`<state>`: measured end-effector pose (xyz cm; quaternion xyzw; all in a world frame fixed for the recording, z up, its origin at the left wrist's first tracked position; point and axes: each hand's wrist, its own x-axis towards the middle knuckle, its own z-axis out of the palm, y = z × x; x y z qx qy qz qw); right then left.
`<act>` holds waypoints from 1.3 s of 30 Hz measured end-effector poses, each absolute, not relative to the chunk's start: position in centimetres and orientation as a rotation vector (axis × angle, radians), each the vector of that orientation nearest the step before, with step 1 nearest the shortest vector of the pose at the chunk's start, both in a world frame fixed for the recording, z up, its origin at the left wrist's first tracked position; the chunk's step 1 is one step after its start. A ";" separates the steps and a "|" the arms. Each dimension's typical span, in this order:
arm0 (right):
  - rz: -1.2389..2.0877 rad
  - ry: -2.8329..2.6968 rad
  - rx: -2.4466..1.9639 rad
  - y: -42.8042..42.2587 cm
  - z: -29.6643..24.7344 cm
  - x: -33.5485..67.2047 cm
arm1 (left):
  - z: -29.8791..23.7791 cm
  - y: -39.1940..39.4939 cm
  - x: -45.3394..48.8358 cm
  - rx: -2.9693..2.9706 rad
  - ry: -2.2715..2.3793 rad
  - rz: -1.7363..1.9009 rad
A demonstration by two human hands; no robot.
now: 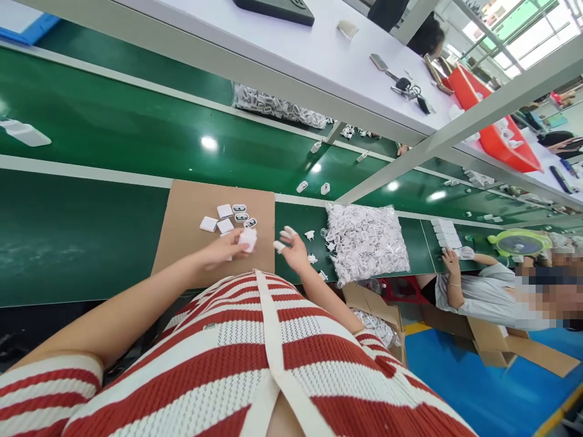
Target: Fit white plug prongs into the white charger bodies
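Note:
My left hand (224,247) is closed round a small white charger housing (248,239), held just above the near right part of a brown cardboard sheet (191,206). Several white charger housings (225,218) lie in a cluster on that sheet, just beyond the hand. My right hand (291,247) hovers over the green belt to the right, fingers spread, with white caps on the fingertips and nothing in it. Small white plug parts (310,234) lie loose beside it.
A clear bag full of white parts (364,243) lies right of my right hand. More parts dot the green conveyor (113,127). A white shelf (319,54) with keys and red bins runs overhead. A co-worker's arm (455,267) rests on the belt at the right.

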<state>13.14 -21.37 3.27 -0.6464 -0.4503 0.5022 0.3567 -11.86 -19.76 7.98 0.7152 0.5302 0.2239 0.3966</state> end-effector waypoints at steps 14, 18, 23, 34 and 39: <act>0.788 -1.207 -2.121 -17.2 -0.9 20.5 | 2.4 4.5 -22.4 1.301 1.956 0.855; 1.012 -1.114 -2.000 -17.7 -0.5 19.7 | 3.0 4.9 -23.1 1.533 1.806 0.853; 1.289 -1.020 -1.821 -18.4 1.2 17.8 | 4.8 -0.2 -19.1 1.734 1.831 1.059; 1.626 -0.810 -1.443 -18.6 3.8 14.3 | -0.2 -13.0 -10.3 2.193 1.510 0.564; 1.651 -0.882 -1.427 -19.1 3.3 13.7 | -0.3 -12.6 -9.6 2.182 1.382 0.634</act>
